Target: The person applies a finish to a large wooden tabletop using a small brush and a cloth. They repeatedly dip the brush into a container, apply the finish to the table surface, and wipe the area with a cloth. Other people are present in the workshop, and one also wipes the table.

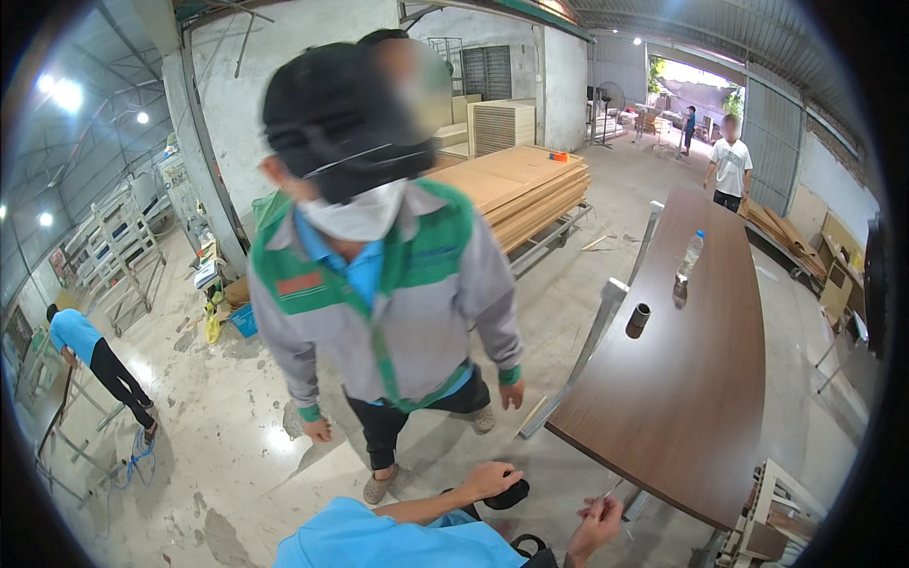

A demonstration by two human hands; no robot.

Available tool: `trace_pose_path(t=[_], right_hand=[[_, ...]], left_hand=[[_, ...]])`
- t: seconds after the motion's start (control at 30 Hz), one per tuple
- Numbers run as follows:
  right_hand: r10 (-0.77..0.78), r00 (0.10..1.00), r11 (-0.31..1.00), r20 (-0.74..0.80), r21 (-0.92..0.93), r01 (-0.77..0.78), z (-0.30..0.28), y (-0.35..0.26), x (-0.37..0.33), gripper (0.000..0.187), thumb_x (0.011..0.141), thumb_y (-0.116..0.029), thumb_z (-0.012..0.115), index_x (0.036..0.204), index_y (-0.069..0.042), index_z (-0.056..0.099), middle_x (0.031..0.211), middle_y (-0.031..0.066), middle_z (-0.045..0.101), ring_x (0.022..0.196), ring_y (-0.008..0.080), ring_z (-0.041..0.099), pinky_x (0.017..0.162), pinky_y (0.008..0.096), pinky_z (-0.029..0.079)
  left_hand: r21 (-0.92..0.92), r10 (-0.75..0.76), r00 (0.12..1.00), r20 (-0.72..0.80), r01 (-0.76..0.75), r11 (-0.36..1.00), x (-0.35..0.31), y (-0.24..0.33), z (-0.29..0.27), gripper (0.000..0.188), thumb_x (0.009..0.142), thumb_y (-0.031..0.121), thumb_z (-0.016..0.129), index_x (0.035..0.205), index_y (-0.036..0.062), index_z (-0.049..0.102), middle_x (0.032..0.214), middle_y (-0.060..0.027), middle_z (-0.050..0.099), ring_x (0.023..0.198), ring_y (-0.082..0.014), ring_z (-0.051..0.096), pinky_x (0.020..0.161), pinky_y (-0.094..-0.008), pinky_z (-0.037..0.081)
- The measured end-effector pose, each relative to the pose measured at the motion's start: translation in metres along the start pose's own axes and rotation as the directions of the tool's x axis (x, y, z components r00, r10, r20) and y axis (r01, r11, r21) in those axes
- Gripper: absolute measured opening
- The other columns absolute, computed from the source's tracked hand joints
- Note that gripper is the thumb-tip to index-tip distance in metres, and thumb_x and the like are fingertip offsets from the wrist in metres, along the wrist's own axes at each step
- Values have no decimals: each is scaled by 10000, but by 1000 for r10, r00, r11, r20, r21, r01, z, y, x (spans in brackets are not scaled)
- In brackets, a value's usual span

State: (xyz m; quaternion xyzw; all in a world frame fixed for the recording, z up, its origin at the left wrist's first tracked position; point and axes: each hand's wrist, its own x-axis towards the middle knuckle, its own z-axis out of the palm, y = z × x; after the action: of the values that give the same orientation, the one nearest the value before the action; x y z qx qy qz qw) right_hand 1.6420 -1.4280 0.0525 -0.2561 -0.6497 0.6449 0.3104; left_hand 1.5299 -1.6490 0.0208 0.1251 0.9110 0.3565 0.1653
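Observation:
My left hand (496, 480) is closed at a black rounded object (509, 495), whose kind I cannot make out. To its right, my right hand (597, 523) has its fingers pinched on a thin, pale, stick-like piece (614, 488) that points toward the near edge of a brown wooden panel (677, 379). The panel is long and lies on metal supports, just beyond my right hand. On it are a dark cylinder (639, 315) and a clear plastic bottle (694, 250) with a blue cap.
A person (369, 284) in a grey and green jacket, cap and mask stands close in front. Behind are stacked boards (516, 189) on a trolley. Another person (731, 166) stands past the panel's far end; a third (95, 355) bends over a bench at left. Wooden frames (776, 511) stand at lower right.

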Motion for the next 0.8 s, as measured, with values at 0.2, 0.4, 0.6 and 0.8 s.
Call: trace_pose_path(t=[0.2,0.4,0.6,0.8], right_hand=[[-369,928,928,-44,-80,365,15,-156,202,206,1011,-174,542,1066,14,606,817,36,591,702,101,523,622,276,440],[-456,881,876,-127,112,469,16,-279,326,176,999,-147,557,1097,-7,599,1091,105,659,848,132,663,665,266,486],[-529,843,834,-93,127,537,3,-217,240,96,977,-47,549,1032,-7,616,1074,111,691,762,108,631,633,248,481],[-277,954,960,112,82,269,-9,-61,70,117,958,-108,617,1023,-12,636,935,58,668,733,79,576,631,230,455]], left_hand=[[-23,-33,993,-115,30,999,13,25,12,339,877,397,560,1028,135,713,1007,-175,716,981,-383,667,845,-485,515],[27,-90,985,-149,95,995,14,1,15,327,856,365,551,1048,170,731,1034,-162,720,999,-380,672,876,-476,527],[45,-234,941,-245,252,967,4,-41,7,341,887,320,526,1119,164,722,1047,-159,721,1007,-379,676,893,-485,512],[-38,-181,943,-279,178,983,20,-22,-6,342,932,349,539,1096,116,727,1048,-171,717,991,-365,682,850,-461,516]])
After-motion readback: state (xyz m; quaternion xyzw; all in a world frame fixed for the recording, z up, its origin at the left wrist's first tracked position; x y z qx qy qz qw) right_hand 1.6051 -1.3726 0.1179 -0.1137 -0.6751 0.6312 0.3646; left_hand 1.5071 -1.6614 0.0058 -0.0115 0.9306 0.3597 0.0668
